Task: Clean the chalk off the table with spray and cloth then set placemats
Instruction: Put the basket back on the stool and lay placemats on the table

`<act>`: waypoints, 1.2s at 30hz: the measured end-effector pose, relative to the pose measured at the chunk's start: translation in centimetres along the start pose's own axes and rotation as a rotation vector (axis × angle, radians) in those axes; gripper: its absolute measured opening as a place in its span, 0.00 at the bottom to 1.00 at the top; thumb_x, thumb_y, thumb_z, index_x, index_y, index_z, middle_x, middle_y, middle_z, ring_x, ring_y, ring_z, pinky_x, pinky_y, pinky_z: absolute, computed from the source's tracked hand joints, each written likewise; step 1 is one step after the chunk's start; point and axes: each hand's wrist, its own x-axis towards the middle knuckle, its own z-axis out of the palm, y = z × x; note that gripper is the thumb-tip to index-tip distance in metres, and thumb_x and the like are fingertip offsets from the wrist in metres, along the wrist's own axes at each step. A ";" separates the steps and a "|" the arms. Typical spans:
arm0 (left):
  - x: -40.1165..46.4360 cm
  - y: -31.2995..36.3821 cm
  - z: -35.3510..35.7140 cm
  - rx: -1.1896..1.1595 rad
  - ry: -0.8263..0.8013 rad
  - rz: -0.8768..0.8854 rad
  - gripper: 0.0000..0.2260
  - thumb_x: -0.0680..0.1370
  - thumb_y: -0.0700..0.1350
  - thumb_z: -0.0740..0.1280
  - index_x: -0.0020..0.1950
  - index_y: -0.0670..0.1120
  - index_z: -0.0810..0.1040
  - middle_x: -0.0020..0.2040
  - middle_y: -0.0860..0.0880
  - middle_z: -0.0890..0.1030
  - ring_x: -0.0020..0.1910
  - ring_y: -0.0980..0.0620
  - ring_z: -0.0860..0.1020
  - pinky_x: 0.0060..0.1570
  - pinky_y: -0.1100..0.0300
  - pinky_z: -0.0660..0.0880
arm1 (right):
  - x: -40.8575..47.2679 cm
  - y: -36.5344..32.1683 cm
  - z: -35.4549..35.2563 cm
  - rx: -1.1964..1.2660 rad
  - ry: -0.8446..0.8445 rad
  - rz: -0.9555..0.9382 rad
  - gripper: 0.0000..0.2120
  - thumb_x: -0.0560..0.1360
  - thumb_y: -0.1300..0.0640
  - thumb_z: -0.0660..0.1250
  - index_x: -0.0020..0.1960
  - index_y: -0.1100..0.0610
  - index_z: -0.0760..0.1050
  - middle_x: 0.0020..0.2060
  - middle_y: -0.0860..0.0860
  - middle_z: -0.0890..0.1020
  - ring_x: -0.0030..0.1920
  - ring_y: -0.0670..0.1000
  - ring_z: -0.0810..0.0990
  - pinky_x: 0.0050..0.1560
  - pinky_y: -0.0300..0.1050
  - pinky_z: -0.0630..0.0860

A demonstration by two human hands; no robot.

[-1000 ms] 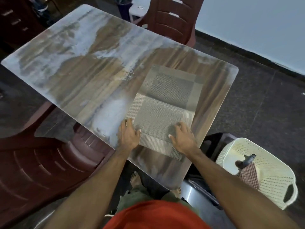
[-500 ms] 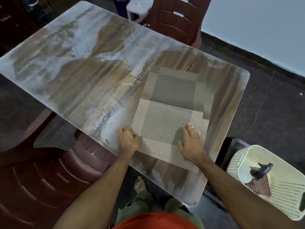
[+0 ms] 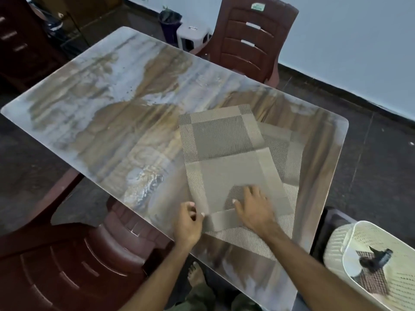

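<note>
The fingers [image 3: 197, 215] of the left hand [image 3: 188, 225] curl at the near left corner of the top placemat [image 3: 224, 158], pinching its edge where it lifts slightly off the one beneath. The right hand [image 3: 253, 209] lies flat on the same mat just beside it, fingers spread and straight, pressing down near the near edge. The top placemat sits skewed, turned a little relative to a second placemat [image 3: 287, 153] under it, whose right side and near strip show beyond the upper one's edges. Both are woven, tan and grey with a banded border, and lie at the near right part of the table [image 3: 101, 131]. The table's glossy wood-grain surface carries broad pale, smeared patches over its far and left areas. A dark red plastic chair [image 3: 253, 39] stands at the far side, another [image 3: 67, 265] at the near left. To the right on the floor sits a cream perforated basket [image 3: 341, 243] holding a dark spray bottle [image 3: 377, 258] lying on a checked cloth [image 3: 370, 279].
</note>
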 end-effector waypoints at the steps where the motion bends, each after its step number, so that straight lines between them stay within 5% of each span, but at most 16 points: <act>1: -0.1 -0.4 0.1 0.022 -0.046 0.026 0.12 0.76 0.44 0.70 0.54 0.53 0.69 0.42 0.57 0.79 0.41 0.54 0.80 0.44 0.53 0.78 | -0.1 -0.2 0.5 0.007 -0.039 0.031 0.30 0.81 0.39 0.55 0.76 0.55 0.60 0.74 0.57 0.61 0.73 0.59 0.63 0.72 0.55 0.62; 3: -0.2 -1.0 0.0 0.040 -0.128 0.069 0.11 0.77 0.42 0.68 0.56 0.53 0.72 0.42 0.54 0.82 0.37 0.56 0.81 0.39 0.58 0.78 | 1.0 -0.4 0.7 0.012 -0.086 0.060 0.34 0.81 0.38 0.53 0.80 0.55 0.53 0.80 0.57 0.50 0.79 0.58 0.50 0.77 0.56 0.53; 6: 0.4 -0.7 -0.6 0.201 -0.149 0.167 0.10 0.77 0.43 0.68 0.56 0.52 0.75 0.47 0.56 0.82 0.44 0.59 0.79 0.45 0.63 0.75 | 5.3 -0.3 -0.6 -0.060 -0.095 0.028 0.34 0.82 0.40 0.52 0.81 0.54 0.45 0.80 0.55 0.42 0.80 0.56 0.41 0.79 0.58 0.45; 11: 2.4 0.6 -0.3 0.360 -0.166 0.425 0.12 0.76 0.43 0.67 0.55 0.57 0.71 0.51 0.56 0.75 0.51 0.53 0.76 0.54 0.53 0.75 | 10.3 -1.0 -3.6 -0.006 -0.039 0.017 0.30 0.82 0.47 0.56 0.80 0.56 0.51 0.80 0.57 0.47 0.80 0.59 0.45 0.78 0.61 0.48; 14: 3.1 1.7 0.9 0.517 -0.211 0.603 0.13 0.77 0.45 0.65 0.62 0.54 0.73 0.60 0.53 0.73 0.59 0.52 0.73 0.60 0.55 0.73 | 10.1 -1.6 -2.9 0.000 -0.059 0.017 0.33 0.81 0.37 0.53 0.80 0.52 0.54 0.80 0.56 0.51 0.79 0.61 0.49 0.77 0.63 0.54; 18: 4.2 2.7 2.9 0.601 -0.177 0.806 0.17 0.75 0.45 0.67 0.64 0.48 0.73 0.64 0.50 0.71 0.63 0.51 0.71 0.64 0.56 0.72 | 11.4 -1.4 -1.8 -0.046 -0.088 0.082 0.41 0.76 0.27 0.49 0.81 0.48 0.45 0.81 0.53 0.43 0.80 0.60 0.43 0.77 0.63 0.48; 22: 6.2 2.7 4.2 0.687 -0.140 0.829 0.25 0.74 0.50 0.69 0.70 0.49 0.69 0.73 0.48 0.66 0.72 0.49 0.65 0.71 0.56 0.65 | 16.7 -0.8 -3.2 -0.099 -0.016 0.087 0.43 0.75 0.25 0.49 0.81 0.48 0.46 0.81 0.54 0.46 0.79 0.62 0.45 0.77 0.63 0.49; 28: 10.3 4.0 4.9 0.791 -0.152 0.846 0.26 0.79 0.58 0.57 0.75 0.47 0.64 0.77 0.46 0.62 0.76 0.47 0.62 0.73 0.51 0.62 | 23.5 -1.1 -6.3 -0.060 0.054 0.000 0.38 0.79 0.36 0.58 0.81 0.50 0.48 0.80 0.58 0.48 0.79 0.64 0.46 0.77 0.64 0.52; 33: 10.6 4.5 5.4 0.787 -0.164 0.860 0.29 0.82 0.60 0.53 0.79 0.48 0.56 0.80 0.47 0.52 0.79 0.49 0.50 0.76 0.51 0.55 | 23.9 -2.9 -4.2 -0.084 -0.039 -0.029 0.38 0.77 0.29 0.49 0.81 0.44 0.43 0.80 0.56 0.42 0.79 0.65 0.42 0.76 0.65 0.46; 36: 10.4 4.2 5.0 0.769 -0.146 0.870 0.29 0.81 0.60 0.55 0.79 0.48 0.58 0.80 0.47 0.56 0.79 0.50 0.53 0.74 0.53 0.57 | 27.1 -3.1 -4.8 -0.092 -0.010 -0.042 0.37 0.78 0.30 0.50 0.81 0.43 0.45 0.80 0.56 0.43 0.79 0.65 0.42 0.75 0.66 0.45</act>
